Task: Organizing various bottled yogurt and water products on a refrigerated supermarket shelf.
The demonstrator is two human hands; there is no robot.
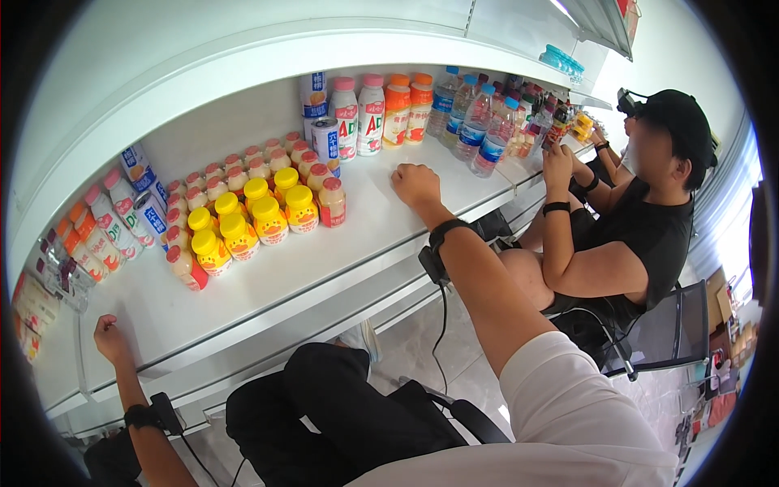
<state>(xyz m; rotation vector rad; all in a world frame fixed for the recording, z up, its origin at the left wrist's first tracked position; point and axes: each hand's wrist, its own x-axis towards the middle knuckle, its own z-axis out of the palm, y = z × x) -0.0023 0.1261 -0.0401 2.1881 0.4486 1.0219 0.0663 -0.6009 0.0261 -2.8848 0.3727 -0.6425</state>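
Observation:
My left hand [113, 341] rests with curled fingers near the shelf's front edge at the left; nothing shows in it. On the same white shelf [286, 274], my right hand [417, 184] lies loosely closed, and I cannot tell whether it holds anything. Between the hands stand several yellow-capped duck-face bottles [266, 220], bordered behind and at both sides by small pink-capped drink bottles [332, 202]. Blue and white cans [326, 143] stand at the group's rear right, beside white bottles with pink caps [370, 115] and orange-capped bottles [397, 112].
Water bottles [478, 134] with blue caps stand right of my right hand. More cans [150, 216] and bottles [91, 243] line the left. An upper shelf [292, 55] overhangs. A seated person in black [639, 243] is at the right. Cables hang from my wrist devices.

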